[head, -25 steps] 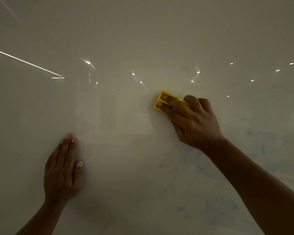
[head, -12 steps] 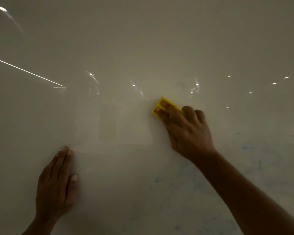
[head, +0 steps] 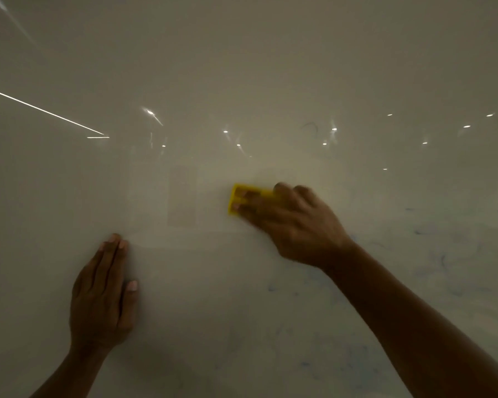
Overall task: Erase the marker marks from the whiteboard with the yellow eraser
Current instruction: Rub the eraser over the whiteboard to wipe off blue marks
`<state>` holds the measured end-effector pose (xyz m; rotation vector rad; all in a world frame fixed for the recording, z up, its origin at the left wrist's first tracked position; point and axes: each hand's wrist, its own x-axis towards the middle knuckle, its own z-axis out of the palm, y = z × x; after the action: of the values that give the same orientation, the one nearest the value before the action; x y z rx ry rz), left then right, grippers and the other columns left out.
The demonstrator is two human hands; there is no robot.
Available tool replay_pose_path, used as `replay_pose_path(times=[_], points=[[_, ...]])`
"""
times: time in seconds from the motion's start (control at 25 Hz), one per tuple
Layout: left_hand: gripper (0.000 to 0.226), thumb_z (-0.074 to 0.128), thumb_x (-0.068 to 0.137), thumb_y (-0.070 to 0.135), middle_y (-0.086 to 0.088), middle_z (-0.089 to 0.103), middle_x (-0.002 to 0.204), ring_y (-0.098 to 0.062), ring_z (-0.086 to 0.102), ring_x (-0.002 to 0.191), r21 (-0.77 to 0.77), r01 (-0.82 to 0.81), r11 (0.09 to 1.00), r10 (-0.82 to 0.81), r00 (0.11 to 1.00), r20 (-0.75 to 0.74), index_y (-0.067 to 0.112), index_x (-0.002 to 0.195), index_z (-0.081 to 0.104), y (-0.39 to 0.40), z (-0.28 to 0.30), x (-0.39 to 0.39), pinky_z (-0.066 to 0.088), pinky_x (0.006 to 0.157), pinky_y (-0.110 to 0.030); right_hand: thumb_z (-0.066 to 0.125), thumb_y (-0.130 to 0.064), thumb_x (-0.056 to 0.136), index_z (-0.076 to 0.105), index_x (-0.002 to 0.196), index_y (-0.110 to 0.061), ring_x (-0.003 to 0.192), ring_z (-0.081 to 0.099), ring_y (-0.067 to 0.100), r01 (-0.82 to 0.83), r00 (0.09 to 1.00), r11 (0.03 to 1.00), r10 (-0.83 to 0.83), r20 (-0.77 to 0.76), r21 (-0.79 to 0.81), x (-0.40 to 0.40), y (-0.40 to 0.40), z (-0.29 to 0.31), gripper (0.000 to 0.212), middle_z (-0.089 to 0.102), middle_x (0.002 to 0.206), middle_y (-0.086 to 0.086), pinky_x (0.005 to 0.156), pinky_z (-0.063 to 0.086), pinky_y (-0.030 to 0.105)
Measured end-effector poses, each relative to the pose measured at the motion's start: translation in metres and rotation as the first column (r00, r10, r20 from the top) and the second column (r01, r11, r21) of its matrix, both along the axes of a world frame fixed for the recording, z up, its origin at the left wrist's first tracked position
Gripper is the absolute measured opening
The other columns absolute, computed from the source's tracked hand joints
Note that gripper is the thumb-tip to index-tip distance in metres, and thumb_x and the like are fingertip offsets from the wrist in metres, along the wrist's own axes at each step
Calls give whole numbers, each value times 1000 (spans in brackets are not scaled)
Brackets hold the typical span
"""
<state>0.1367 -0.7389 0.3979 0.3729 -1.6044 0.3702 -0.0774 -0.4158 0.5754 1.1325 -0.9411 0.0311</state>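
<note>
Nearest you, your left hand (head: 102, 300) lies flat against the whiteboard (head: 242, 67), fingers straight and pressed together, thumb out to the side, gripping nothing. To its right your right forearm reaches in from the lower right corner, crossing a patch of faint blue marker smears (head: 431, 271) that spreads over the lower right part of the board.

Farther up, your right hand (head: 299, 225) presses the yellow eraser (head: 243, 198) against the board near the middle of the view. Your fingers are extended over the eraser's back, with 2 fingertips resting in its recessed grip; only its left end shows past them. The hand is slightly blurred.

Beyond the eraser, a thin dark curved mark (head: 309, 127) sits up and to the right of it. Around that height, small bright light reflections (head: 225, 131) dot the glossy surface, and a long bright streak (head: 43, 111) slants across the left side.
</note>
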Motion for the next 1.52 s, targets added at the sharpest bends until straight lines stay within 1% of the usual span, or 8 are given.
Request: replay_pose_path(times=[0.12, 0.28, 0.44, 0.6, 0.8, 1.2, 1.4, 1.52], points=[[67, 33, 112, 33, -24, 41, 174, -47, 48, 155, -19, 6, 1000, -6, 1000, 0, -6, 165, 44, -2, -2, -1, 42, 119, -61, 70, -14, 94, 64, 145, -28, 113, 58, 38, -37, 924, 906, 192, 331, -422, 5, -1, 1, 53, 57, 154, -4, 91, 44, 42], [66, 32, 113, 34, -25, 42, 173, -49, 49, 154, -12, 19, 1000, -19, 1000, -2, -7, 163, 45, -2, -2, -1, 43, 119, -63, 60, -11, 94, 66, 143, -26, 112, 68, 39, -10, 999, 1000, 11, 48, -19, 19, -20, -21, 52, 62, 149, -2, 87, 51, 40], [67, 32, 113, 35, -25, 43, 173, -48, 50, 153, -8, 23, 1000, -23, 1000, -5, -8, 163, 46, -2, -3, -3, 43, 119, -62, 73, -15, 91, 66, 143, -29, 115, 58, 37, -32, 922, 915, 182, 341, -403, 28, -29, -11, 54, 59, 152, -6, 89, 43, 42], [66, 31, 114, 35, -26, 45, 171, -46, 50, 153, -27, 14, 1000, -14, 1000, -10, -9, 162, 47, -1, -1, 1, 42, 120, -59, 67, -15, 89, 71, 137, -25, 115, 66, 37, -26, 999, 1000, 26, 24, 17, 44, -57, -41, 49, 66, 144, -2, 91, 44, 41], [66, 29, 115, 36, -24, 45, 171, -41, 46, 154, -35, 19, 999, -20, 1000, -21, -7, 162, 48, -2, -2, -1, 38, 123, -53, 66, -15, 93, 66, 143, -27, 115, 56, 39, -47, 927, 928, 178, 330, -369, 54, -73, -41, 51, 59, 152, -3, 90, 44, 44], [60, 38, 109, 19, -21, 41, 173, -16, 18, 172, -80, 25, 996, -27, 999, -25, -10, 161, 47, -4, 1, 1, 22, 136, -36, 33, -14, 107, 69, 138, -26, 122, 54, 34, -47, 997, 964, 29, 73, 263, 69, -89, -189, 49, 68, 139, -4, 99, 45, 45], [60, 30, 115, 26, -19, 39, 174, -19, 22, 171, -71, 38, 997, -39, 999, -14, -8, 163, 46, -3, 0, 2, 21, 136, -36, 53, -12, 92, 64, 144, -30, 119, 53, 39, -103, 873, 960, 213, 440, -260, 57, -73, -117, 56, 59, 152, -5, 94, 46, 45], [60, 34, 111, 20, -24, 44, 171, -40, 43, 160, -72, 42, 996, -44, 999, -15, -10, 161, 47, -1, 0, 1, 33, 131, -49, 50, -15, 97, 76, 128, -33, 115, 66, 36, -147, 970, 988, 135, 200, 47, 77, -87, -150, 44, 70, 137, -7, 95, 54, 45]])
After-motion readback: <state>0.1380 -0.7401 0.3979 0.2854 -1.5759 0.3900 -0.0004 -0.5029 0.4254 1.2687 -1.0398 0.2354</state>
